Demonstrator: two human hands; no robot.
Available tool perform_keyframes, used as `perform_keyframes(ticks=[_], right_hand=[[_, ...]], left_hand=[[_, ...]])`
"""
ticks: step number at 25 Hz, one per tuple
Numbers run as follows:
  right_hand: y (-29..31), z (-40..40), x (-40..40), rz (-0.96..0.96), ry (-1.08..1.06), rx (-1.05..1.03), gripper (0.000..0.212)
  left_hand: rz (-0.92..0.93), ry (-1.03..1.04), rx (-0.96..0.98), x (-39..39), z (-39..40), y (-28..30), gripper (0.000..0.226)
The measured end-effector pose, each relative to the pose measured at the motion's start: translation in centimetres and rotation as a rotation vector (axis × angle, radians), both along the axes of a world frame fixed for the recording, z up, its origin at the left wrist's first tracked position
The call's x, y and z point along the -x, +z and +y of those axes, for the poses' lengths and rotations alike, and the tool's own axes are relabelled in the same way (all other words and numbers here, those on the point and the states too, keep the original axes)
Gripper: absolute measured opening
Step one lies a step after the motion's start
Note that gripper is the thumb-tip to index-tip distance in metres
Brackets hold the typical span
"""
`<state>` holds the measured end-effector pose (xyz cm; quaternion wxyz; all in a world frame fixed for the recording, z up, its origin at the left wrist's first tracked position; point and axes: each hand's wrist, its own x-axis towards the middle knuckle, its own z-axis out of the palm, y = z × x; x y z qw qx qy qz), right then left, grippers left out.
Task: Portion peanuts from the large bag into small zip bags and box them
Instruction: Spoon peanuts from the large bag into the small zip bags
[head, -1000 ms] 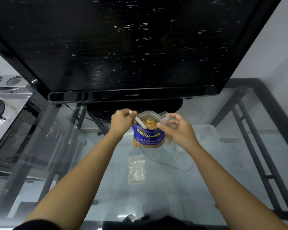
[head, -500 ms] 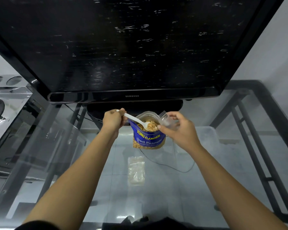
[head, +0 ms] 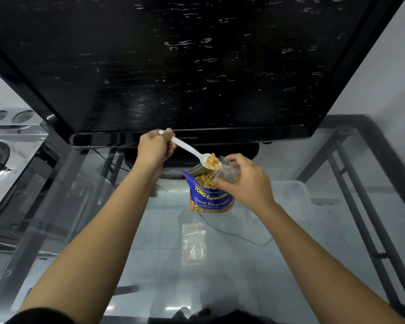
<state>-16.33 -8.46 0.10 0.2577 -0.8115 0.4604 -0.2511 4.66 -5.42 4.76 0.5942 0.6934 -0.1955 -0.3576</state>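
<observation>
Left hand (head: 155, 148) grips a white spoon (head: 192, 152) heaped with peanuts above the open blue peanut bag (head: 208, 197). Right hand (head: 246, 181) pinches a clear zip bag (head: 229, 173) at the spoon's bowl; a filled zip bag (head: 193, 243) lies nearer.

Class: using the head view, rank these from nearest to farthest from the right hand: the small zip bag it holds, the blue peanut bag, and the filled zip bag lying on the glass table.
1. Small zip bag: pinched in the right hand.
2. Blue peanut bag: just left, beneath its fingers.
3. Filled zip bag: flat on the glass table, toward the person.

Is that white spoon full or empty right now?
Full. The white plastic spoon, held by the left hand, carries a heap of peanuts in its bowl, raised above the open blue peanut bag.
</observation>
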Motion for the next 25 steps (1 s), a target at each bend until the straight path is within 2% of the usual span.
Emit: perform_keyframes(ticks=[2, 6, 9, 13, 17, 19, 22, 25], right_hand=[[-0.1, 0.4, -0.5, -0.084, -0.023, -0.014, 0.051], [0.1, 1.0, -0.9, -0.325, -0.024, -0.173, 0.055], [0.2, 1.1, -0.6, -0.522, 0.041, -0.341, 0.055], [-0.4, 0.8, 0.2, -0.583, 0.061, -0.384, 0.045], [-0.7, 1.0, 1.7, -0.628, 0.0, -0.388, 0.036], [-0.8, 1.4, 2.6, -0.647, -0.022, -0.367, 0.029], [-1.4, 2.3, 3.8, -0.633, -0.066, -0.383, 0.024], [-2.5, 3.1, 5.0, -0.581, -0.096, -0.386, 0.028]], left_hand=[[-0.224, -0.1, 0.018, 1.5, 0.2, 1.4, 0.021], [-0.827, -0.261, 0.17, 4.7, 1.5, 4.5, 0.021], [-0.99, -0.305, 0.271, 5.6, 1.9, 6.0, 0.02], [-0.933, -0.253, 0.304, 5.6, 2.1, 6.7, 0.019], [-0.6, 0.054, 0.319, 3.3, 1.7, 4.9, 0.022], [-0.467, 0.07, 0.174, 2.8, 1.5, 2.0, 0.026], [-0.456, -0.105, -0.104, 3.7, 1.8, -3.1, 0.021], [-0.456, -0.126, -0.208, 3.9, 2.1, -5.3, 0.025]])
